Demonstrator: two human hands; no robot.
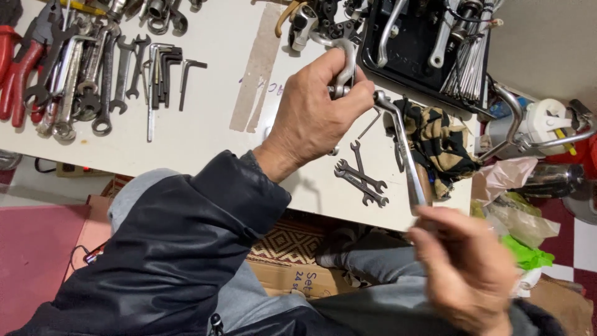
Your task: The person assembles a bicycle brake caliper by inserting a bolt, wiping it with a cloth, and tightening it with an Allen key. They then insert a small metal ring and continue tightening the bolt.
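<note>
Two bare hands are working one metal assembly just above the white tabletop (205,118), near the centre of the frame. The left hand (317,102) is closing firmly around a curved chrome part (346,65), fingers wrapped over it, apparently steadying it so it cannot turn. The right hand (463,264), blurred at the lower right, is gripping the lower end of a long metal handle (407,155) that is running up to meet the chrome part beside the left fingers; holding it at the far end is probably giving the most leverage. Whether the fingers are wrapping fully round the handle cannot be told through the blur.

Crossed small spanners (362,177) are lying just below the left hand, close to the table's near edge, within easy reach. A camouflage cloth (438,140) is sitting immediately right of the handle, crowding that side. A row of spanners and hex keys (124,68) is filling the upper left, well apart from the hands. A black tray (373,53) of parts is occupying the upper right. Open tabletop is remaining mainly left of the left wrist, and the handle is overhanging the near edge above the person's lap.
</note>
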